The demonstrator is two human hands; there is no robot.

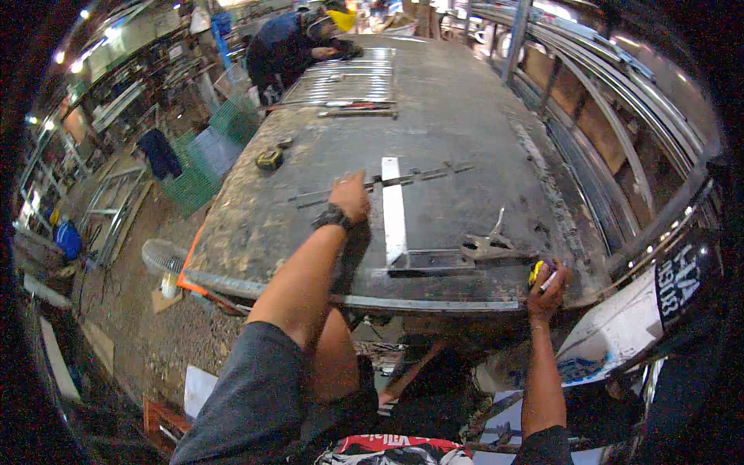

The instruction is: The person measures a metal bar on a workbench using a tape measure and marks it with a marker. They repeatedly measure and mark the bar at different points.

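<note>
A white flat metal bar [394, 221] lies lengthwise on the dark worktable [457, 116]. Thin dark metal bars [434, 172] cross it near its far end. My left hand [351, 198] is closed over these bars, just left of the white one; its fingertips are partly hidden. At the near right corner, my right hand [552, 291] is wrapped round a yellow tape measure [535, 271], with a white pen-like stick [549, 280] also in its fingers. Between my hands, locking-plier clamp [492, 246] rests by a dark metal angle piece [434, 262] at the white bar's near end.
Another yellow-and-black tape measure [269, 160] lies on the left side. At the far end a person [283, 43] bends over a barred metal grille [349, 77]. Racks of long metal stock [597, 70] line the right; a fan [163, 254] stands left of the table.
</note>
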